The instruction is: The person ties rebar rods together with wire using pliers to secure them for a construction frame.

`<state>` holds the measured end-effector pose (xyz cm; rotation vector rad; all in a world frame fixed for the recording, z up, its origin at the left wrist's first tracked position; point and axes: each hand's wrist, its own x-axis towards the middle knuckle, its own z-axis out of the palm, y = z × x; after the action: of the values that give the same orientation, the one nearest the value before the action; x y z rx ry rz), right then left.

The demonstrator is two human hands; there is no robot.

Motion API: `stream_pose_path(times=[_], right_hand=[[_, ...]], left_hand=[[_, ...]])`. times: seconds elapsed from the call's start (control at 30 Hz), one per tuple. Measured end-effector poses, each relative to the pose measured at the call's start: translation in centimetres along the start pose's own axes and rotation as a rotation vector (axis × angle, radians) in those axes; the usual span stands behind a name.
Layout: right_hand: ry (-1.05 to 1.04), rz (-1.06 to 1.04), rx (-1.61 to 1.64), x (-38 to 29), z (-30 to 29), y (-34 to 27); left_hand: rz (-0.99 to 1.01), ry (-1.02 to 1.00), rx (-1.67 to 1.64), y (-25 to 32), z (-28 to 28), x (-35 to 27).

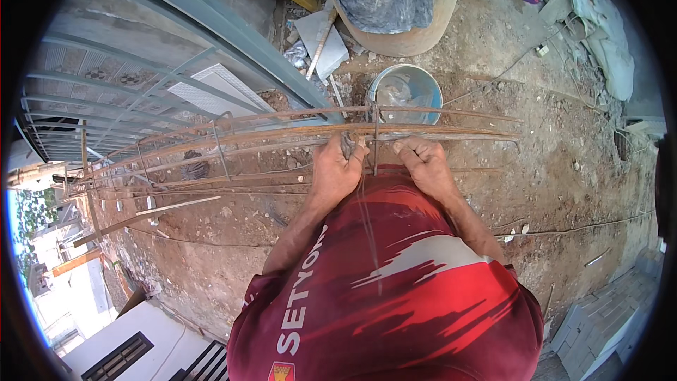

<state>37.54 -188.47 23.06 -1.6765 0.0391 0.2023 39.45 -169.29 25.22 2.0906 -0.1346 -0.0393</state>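
A long cage of rusty steel reinforcing bars (264,135) runs from the far left across in front of me. A rectangular steel stirrup (376,140) stands around the bars between my hands. My left hand (338,164) is closed on a bundle of thin tie wire (365,206), whose strands hang down in front of my shirt. My right hand (426,164) is at the lower bar just right of the stirrup, thumb and forefinger pinched together; whether they grip the bar or a wire end cannot be told.
A blue bucket (406,94) stands just beyond the bars, with a large cloth-draped container (396,5) behind it. A grey metal frame (222,26) rises at the upper left. Cables (571,230) cross the rubble-strewn dirt. Stacked grey blocks (597,323) are at the lower right.
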Motion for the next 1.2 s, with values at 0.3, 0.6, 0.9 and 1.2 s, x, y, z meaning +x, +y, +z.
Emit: stream_pose_path(times=[0.3,0.6,0.9,1.2], right_hand=[[0.211,-0.086,-0.305,1.2,0.4,-0.4],[0.184,-0.03,-0.806,2.8,-0.5,-2.7],[0.287,-0.197,-0.905,2.0,0.2,-2.0],[0.231,-0.378,-0.941,1.7,0.8,-0.6]], left_hand=[[0.079,-0.062,0.069,-0.9,-0.4,-0.5],[0.143,-0.048,0.045,-1.2,-0.1,-0.9],[0.177,-0.082,0.086,-2.0,0.1,-1.5],[0.17,-0.086,-0.058,-3.2,0.7,-1.8]])
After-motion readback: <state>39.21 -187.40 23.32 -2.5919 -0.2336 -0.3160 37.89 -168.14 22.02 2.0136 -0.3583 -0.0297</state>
